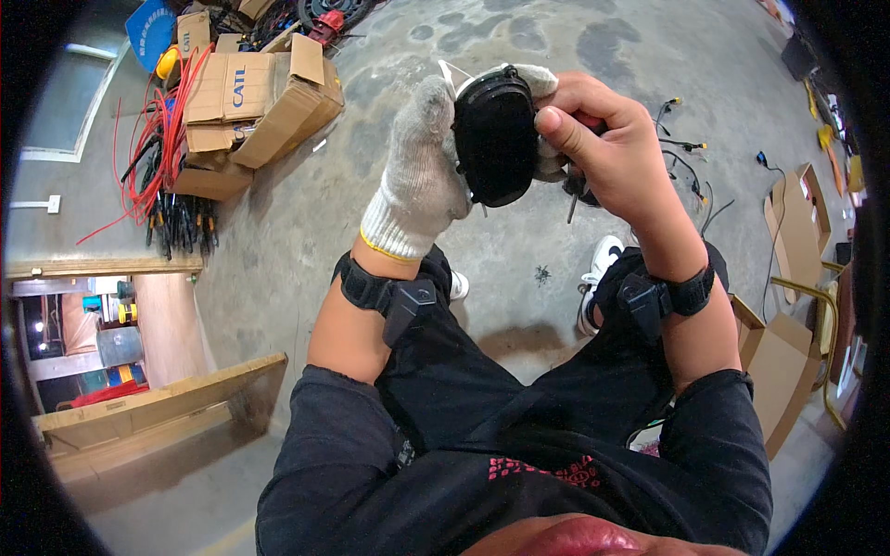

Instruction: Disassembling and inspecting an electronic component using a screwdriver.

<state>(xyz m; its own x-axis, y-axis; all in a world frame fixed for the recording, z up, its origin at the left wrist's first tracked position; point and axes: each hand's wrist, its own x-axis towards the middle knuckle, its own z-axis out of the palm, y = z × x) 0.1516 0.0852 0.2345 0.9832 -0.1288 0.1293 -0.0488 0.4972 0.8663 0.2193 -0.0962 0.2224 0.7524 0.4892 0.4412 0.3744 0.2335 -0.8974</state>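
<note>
My left hand (pixel 422 167), in a light knit glove with a yellow hem, grips a glossy black oval object (pixel 493 139) held upright. A thin white strip (pixel 447 72) sticks up at its top left. My bare right hand (pixel 607 153) has its thumb by the object's right edge and its fingers curled round a red-and-black thing (pixel 589 123), mostly hidden; I cannot make out what it is. Thin metal rods (pixel 572 206) poke down below my hands.
Cardboard boxes (pixel 264 102), red cables (pixel 167 144) and a dark wheel (pixel 329 11) stand upper left; a board (pixel 158 398) lies lower left. Black leads (pixel 686 146) lie on the concrete floor (pixel 519 306); flattened cardboard (pixel 788 347) and a brass-coloured frame (pixel 825 324) are at right.
</note>
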